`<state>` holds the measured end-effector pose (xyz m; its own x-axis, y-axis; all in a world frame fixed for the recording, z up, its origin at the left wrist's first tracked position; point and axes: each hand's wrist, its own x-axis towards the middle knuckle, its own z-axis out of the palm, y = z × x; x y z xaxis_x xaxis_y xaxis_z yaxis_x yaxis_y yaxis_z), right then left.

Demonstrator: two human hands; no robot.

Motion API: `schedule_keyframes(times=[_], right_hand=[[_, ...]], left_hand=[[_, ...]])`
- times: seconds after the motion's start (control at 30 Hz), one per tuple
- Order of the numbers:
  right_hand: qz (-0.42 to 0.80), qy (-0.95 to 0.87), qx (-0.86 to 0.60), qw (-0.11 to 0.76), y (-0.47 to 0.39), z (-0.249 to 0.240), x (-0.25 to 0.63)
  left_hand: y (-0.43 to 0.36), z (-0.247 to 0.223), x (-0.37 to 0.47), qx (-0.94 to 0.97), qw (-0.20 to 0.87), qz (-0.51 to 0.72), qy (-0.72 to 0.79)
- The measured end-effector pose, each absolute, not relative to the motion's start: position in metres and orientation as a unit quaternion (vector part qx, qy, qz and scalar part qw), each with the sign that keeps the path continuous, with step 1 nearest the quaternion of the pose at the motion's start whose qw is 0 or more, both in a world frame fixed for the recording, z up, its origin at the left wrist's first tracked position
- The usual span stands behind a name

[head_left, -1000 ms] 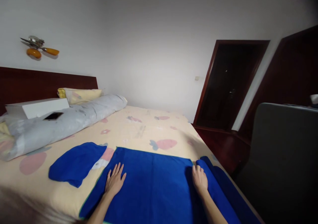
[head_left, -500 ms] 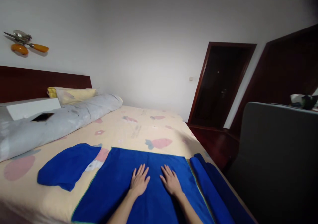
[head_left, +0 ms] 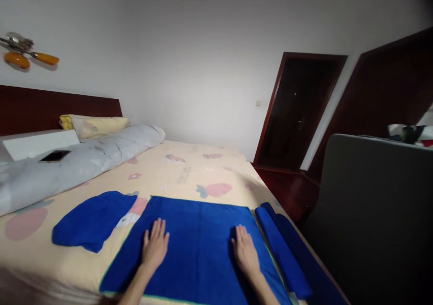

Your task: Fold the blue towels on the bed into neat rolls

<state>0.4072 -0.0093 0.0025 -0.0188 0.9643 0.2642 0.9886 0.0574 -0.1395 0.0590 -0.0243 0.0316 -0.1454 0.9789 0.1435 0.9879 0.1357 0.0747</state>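
Where left hand (head_left: 155, 245) and right hand (head_left: 246, 249) lie, blue cloth (head_left: 198, 246) beneath

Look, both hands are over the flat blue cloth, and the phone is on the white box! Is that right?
Not quite: in the head view, the phone lies on the grey roll, not the white box. The left hand and right hand are over the flat blue cloth.
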Motion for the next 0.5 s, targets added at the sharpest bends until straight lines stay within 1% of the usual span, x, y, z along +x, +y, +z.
schedule_keyframes(times=[0.07,0.13,0.23,0.3,0.37,0.5], right_hand=[[-0.002,-0.767,-0.617,0.173,-0.025,0.001,0.361],[0.038,-0.801,-0.569,0.182,-0.042,-0.001,0.325],[0.068,-0.814,-0.552,0.169,-0.062,-0.002,0.308],[0.064,-0.798,-0.576,0.162,-0.072,-0.004,0.324],[0.048,-0.769,-0.617,0.159,-0.081,-0.008,0.356],[0.002,-0.719,-0.674,0.167,-0.099,-0.030,0.434]], left_hand=[[-0.036,0.028,0.103,-0.733,0.012,-0.114,-0.670],[-0.047,0.020,0.140,-0.783,-0.027,-0.131,-0.607],[-0.062,0.009,0.159,-0.801,-0.078,-0.118,-0.581],[-0.069,0.004,0.144,-0.782,-0.081,-0.114,-0.607],[-0.075,0.001,0.113,-0.745,-0.065,-0.105,-0.655],[-0.090,-0.012,0.029,-0.653,0.002,-0.049,-0.756]])
